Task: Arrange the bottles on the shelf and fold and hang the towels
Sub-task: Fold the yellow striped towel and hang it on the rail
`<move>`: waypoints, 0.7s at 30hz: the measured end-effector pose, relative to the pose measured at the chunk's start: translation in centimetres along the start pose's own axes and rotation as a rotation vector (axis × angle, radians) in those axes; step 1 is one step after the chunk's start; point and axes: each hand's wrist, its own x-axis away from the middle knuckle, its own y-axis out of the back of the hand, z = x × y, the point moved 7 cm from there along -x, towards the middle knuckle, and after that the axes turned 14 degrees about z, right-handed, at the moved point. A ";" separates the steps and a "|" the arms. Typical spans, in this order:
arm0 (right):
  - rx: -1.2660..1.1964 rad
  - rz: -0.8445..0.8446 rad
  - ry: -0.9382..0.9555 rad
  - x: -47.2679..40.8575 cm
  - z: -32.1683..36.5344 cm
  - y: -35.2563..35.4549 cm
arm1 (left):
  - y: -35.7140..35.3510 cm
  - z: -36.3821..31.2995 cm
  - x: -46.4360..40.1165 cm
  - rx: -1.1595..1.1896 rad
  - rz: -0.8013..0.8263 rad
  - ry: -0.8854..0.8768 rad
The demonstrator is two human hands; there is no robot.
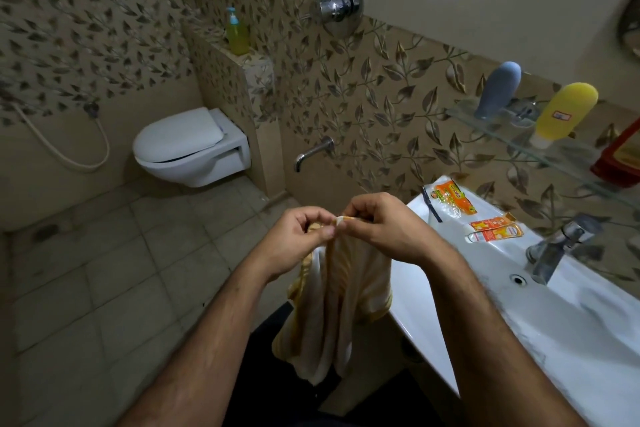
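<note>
A cream towel with yellow stripes (341,291) hangs in folds in front of me, to the left of the sink. My left hand (298,236) and my right hand (381,225) pinch its top edge close together, fingers curled. On the glass shelf (568,156) at the right stand a grey-blue bottle (498,90) and a yellow bottle (562,113), both cap down. A red object (620,156) sits at the shelf's right end. A green pump bottle (237,32) stands on the tiled ledge behind the toilet.
The white sink (519,308) with a chrome tap (557,246) fills the lower right; orange packets and tubes (485,222) lie on its rim. A wall-hung toilet (190,146), a hose, a wall spout (313,152) and a shower mixer (337,0) line the walls above a tiled floor.
</note>
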 end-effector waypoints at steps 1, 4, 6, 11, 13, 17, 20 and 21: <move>-0.004 0.001 -0.006 0.1 -0.2 0.0 | 0.4 0.1 0.0 -0.030 -0.058 0.002; -0.039 -0.010 -0.049 0.4 -0.9 0.0 | 2.9 0.5 0.2 -0.137 -0.323 0.047; -0.045 -0.012 -0.067 0.5 -1.2 -0.1 | 4.2 1.2 0.6 -0.126 -0.403 0.084; -0.212 -0.062 -0.030 -0.3 -0.2 0.0 | 5.2 2.7 1.0 -0.021 -0.379 0.091; -0.416 -0.079 0.019 -1.3 0.3 -0.5 | 6.1 3.4 1.1 0.083 -0.369 0.083; -0.717 -0.151 0.071 -3.4 1.6 -1.9 | 8.5 5.2 1.7 0.344 -0.432 0.152; -0.832 -0.212 0.025 -4.7 2.0 -2.9 | 9.3 5.9 2.0 0.621 -0.421 0.179; -0.875 -0.216 0.013 -4.9 2.1 -3.3 | 9.6 6.0 2.1 0.672 -0.409 0.180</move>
